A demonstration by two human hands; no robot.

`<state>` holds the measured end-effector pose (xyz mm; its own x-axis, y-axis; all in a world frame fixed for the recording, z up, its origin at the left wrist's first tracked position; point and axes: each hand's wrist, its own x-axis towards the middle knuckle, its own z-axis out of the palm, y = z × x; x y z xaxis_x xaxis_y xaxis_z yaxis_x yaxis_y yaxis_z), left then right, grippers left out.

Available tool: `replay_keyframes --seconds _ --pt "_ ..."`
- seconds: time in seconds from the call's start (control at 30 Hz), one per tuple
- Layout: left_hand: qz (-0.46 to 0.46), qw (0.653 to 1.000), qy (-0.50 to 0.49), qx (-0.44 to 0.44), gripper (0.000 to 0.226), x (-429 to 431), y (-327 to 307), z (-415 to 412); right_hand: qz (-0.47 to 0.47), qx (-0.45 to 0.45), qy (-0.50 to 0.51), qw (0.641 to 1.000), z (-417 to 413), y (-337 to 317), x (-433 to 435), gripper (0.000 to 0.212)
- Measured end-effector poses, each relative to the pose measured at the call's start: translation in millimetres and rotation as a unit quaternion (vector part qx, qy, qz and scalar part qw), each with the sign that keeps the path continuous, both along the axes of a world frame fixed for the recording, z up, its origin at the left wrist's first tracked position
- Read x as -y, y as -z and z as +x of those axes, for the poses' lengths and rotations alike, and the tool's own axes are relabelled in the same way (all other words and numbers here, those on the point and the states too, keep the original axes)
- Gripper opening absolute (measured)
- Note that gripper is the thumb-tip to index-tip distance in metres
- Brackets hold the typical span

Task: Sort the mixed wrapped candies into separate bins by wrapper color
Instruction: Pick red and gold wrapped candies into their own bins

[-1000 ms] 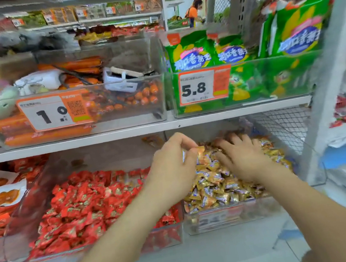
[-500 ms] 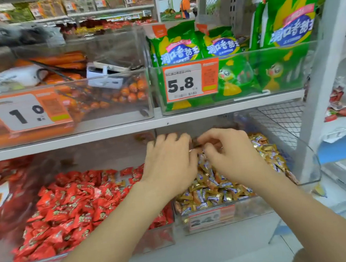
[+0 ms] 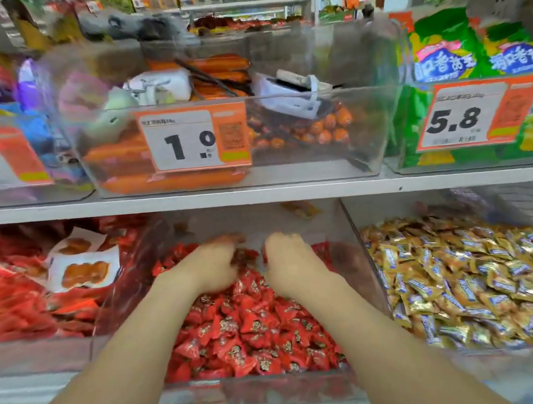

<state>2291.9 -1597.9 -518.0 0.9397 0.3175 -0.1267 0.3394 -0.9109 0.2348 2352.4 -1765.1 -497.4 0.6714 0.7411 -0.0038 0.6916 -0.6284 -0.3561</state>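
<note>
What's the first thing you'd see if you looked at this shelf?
The big heap of red candies in the clear bin at bottom middle, with the left hand and right hand down in it near the back. To its right lie shiny gold candies. Above, a big orange price tag reads 1.0.

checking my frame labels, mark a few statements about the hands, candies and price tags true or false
1. Both the left hand and the right hand are in the red candies. True.
2. The gold candies lie left of the red candies. False: they lie to the right.
3. The price tag above the red candies reads 5.8. False: it reads 1.0.
4. The green bags sit on the shelf above the gold candies. True.
</note>
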Motion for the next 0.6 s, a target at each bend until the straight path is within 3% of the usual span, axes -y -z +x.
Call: replay_keyframes --seconds 0.07,0.17,0.3,0.43,0.6 --pt "-0.006 1.000 0.010 -0.028 0.063 -6 6 5 -0.020 0.013 -0.034 0.999 11 15 -19 0.025" --pt "0.024 0.998 0.029 -0.053 0.028 -10 9 16 -0.073 -0.005 -0.054 0.996 25 33 -36 0.036" --pt "0.018 0.994 0.034 -0.103 0.045 -14 9 21 -0.129 -0.033 -0.070 0.989 39 39 -46 0.047" --pt "0.002 0.988 0.040 -0.151 0.056 -13 7 24 -0.118 -0.046 -0.072 0.989 42 38 -48 0.048" --pt "-0.021 0.989 0.060 -0.136 0.033 -13 1 16 -0.129 -0.074 -0.068 0.986 36 35 -47 0.036"
